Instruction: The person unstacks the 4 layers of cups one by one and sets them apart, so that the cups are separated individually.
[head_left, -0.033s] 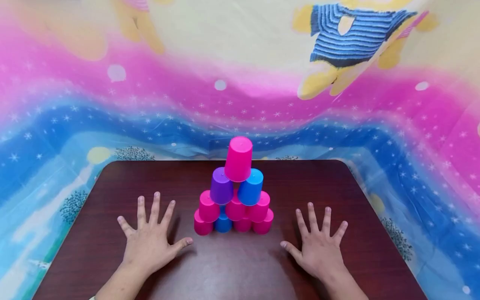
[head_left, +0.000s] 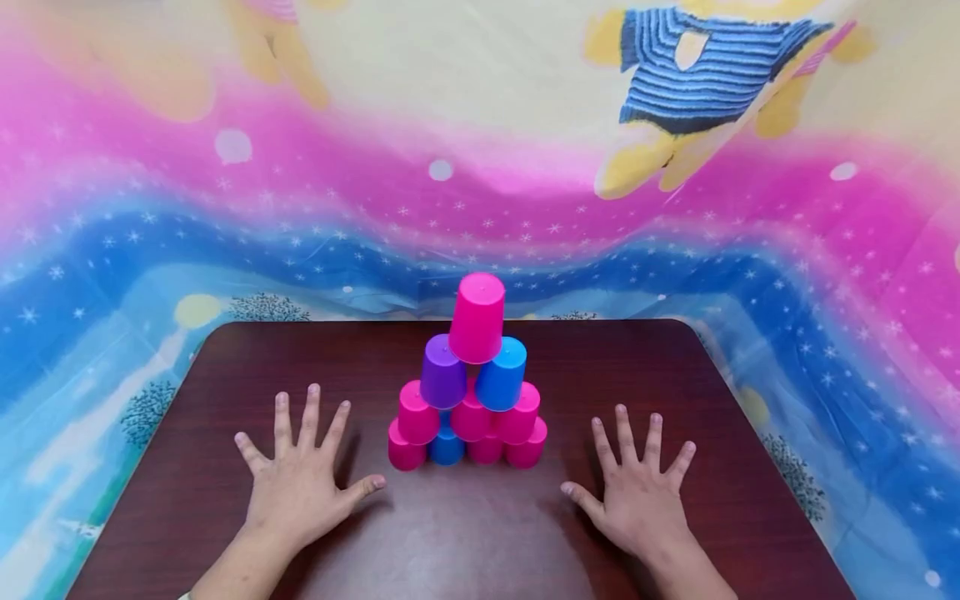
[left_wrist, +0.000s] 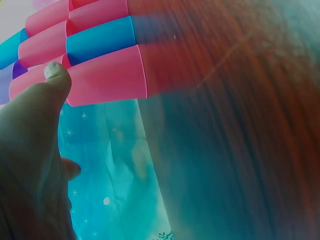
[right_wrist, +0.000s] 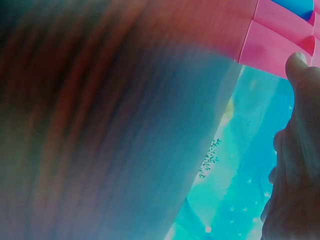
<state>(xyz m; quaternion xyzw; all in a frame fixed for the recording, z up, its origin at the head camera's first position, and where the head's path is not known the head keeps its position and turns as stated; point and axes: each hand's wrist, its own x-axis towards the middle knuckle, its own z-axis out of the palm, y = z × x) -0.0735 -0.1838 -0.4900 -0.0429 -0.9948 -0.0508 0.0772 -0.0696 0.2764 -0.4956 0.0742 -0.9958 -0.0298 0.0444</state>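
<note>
Upside-down plastic cups form a four-tier pyramid in the head view. A pink cup (head_left: 478, 318) tops it, above a purple cup (head_left: 444, 372) and a blue cup (head_left: 502, 374). Three pink cups make the tier below; the bottom row is pink with one blue cup (head_left: 447, 446). To the left, my left hand (head_left: 298, 492) has its fingers spread, apart from the stack and holding nothing. On the other side my right hand (head_left: 640, 504) is spread likewise, its thumb towards the cups. Both wrist views show a thumb in front of pink cups (left_wrist: 107, 77).
Under everything lies a dark brown wooden table (head_left: 480, 542) with rounded far corners. A printed cloth (head_left: 480, 192) in pink, blue and cream hangs behind it and down both sides.
</note>
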